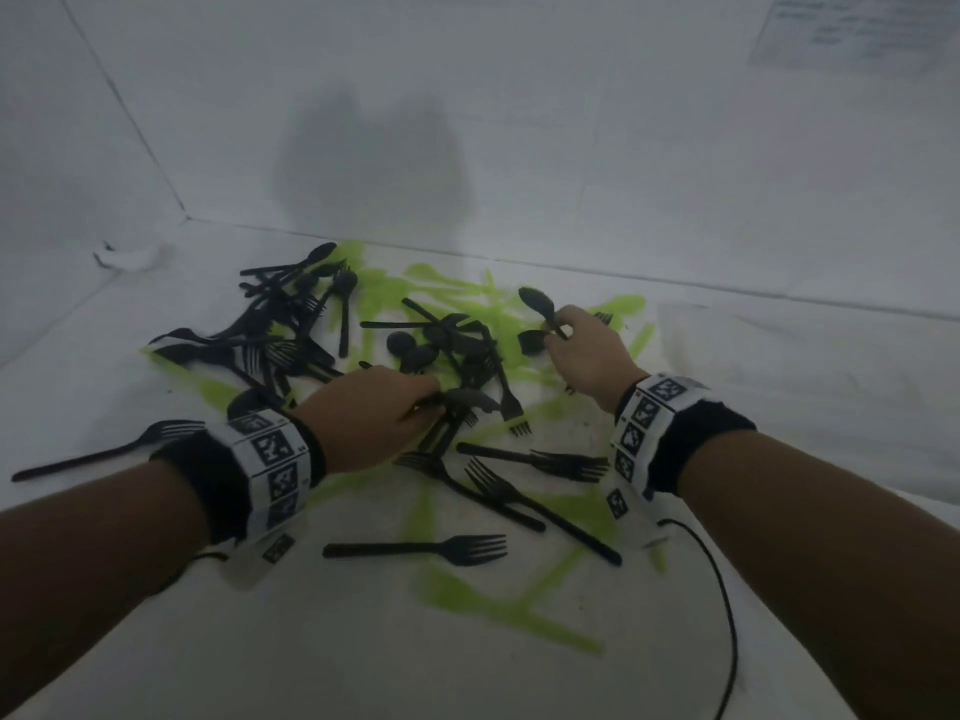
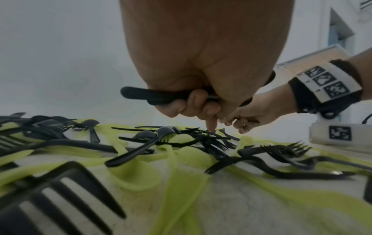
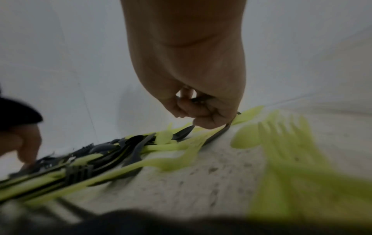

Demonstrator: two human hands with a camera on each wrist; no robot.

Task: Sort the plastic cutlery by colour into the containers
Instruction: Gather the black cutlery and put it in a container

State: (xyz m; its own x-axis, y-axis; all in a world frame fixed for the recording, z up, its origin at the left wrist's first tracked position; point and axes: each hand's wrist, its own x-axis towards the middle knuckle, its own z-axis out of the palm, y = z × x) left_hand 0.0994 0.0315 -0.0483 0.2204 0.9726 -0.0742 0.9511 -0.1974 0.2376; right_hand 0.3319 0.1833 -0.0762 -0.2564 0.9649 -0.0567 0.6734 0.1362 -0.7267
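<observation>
- White walls enclose a white surface (image 1: 156, 589); a seam where two walls meet shows at 10 o'clock in the head view, with a soft shadow on the far wall at 12 o'clock.
- Mixed cutlery pile (image 1: 395, 350) lies at the centre of the head view: black forks, spoons and knives tangled over lime-green pieces (image 1: 498, 605), which lie flat and look blurred.
- Left hand (image 1: 371, 413), just below centre, is curled round a bunch of black cutlery (image 2: 153, 96); the left wrist view shows the handles sticking out at 9 o'clock from the fist, one fingertip (image 2: 211, 126) reaching down to the pile.
- Right hand (image 1: 587, 350), at 2 o'clock from the left hand and apart from it, grips black spoons (image 1: 537, 304), bowls pointing toward 11 o'clock.
- Right wrist view: fingers (image 3: 187, 109) closed on dark handles, low over green forks; heavy blur, exact count of pieces cannot be told.
- Loose black forks: one (image 1: 415, 549) at 6 o'clock lying crosswise, one (image 1: 104, 449) at 9 o'clock beside the left wrist, several between the forearms.
- Both wrists carry black bands with printed square markers (image 1: 272, 454); a black cable (image 1: 727, 605) trails from the right one toward 5 o'clock.
- Pale container edge (image 2: 314, 57) shows behind the right wrist in the left wrist view.
</observation>
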